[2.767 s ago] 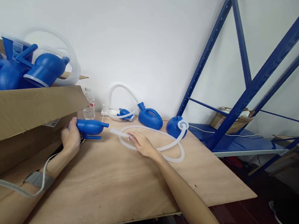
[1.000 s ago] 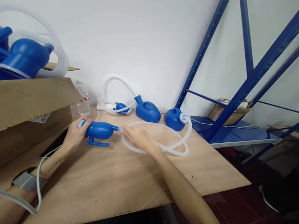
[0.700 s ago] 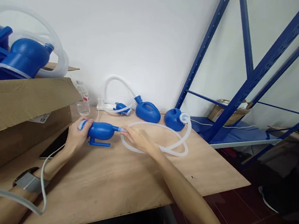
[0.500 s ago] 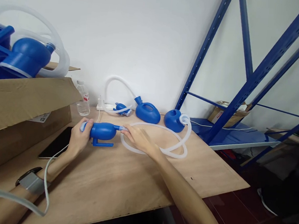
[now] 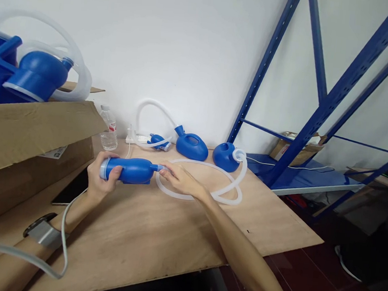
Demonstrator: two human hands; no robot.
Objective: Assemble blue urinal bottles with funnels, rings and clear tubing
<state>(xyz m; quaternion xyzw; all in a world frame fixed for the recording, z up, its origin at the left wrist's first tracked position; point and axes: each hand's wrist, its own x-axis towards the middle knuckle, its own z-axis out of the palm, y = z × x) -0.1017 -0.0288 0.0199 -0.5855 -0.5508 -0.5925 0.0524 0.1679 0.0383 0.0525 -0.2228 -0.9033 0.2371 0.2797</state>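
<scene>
A blue plastic bottle [image 5: 133,170] lies sideways above the table, with a pale ring at its left end and a narrow neck on the right. My left hand [image 5: 101,175] grips its wide left end, thumb in front. The fingers of my right hand [image 5: 177,177] pinch the tube end at the neck. A clear white tube [image 5: 233,200] loops over the table behind my right hand and reaches a round blue container [image 5: 225,157]. Further left stands a blue jug with a handle [image 5: 193,151], joined to another tube.
An open cardboard box [image 5: 38,121] with blue bottles and tubes fills the left side. Near it are a water bottle [image 5: 109,130], a dark phone [image 5: 73,189] and a power strip [image 5: 139,139]. A blue metal shelf [image 5: 307,179] stands right. A cable crosses my left wrist.
The held bottle has rolled, so its handle has turned mostly out of view. My left hand has shifted slightly and now shows its thumb across the bottle's front.
</scene>
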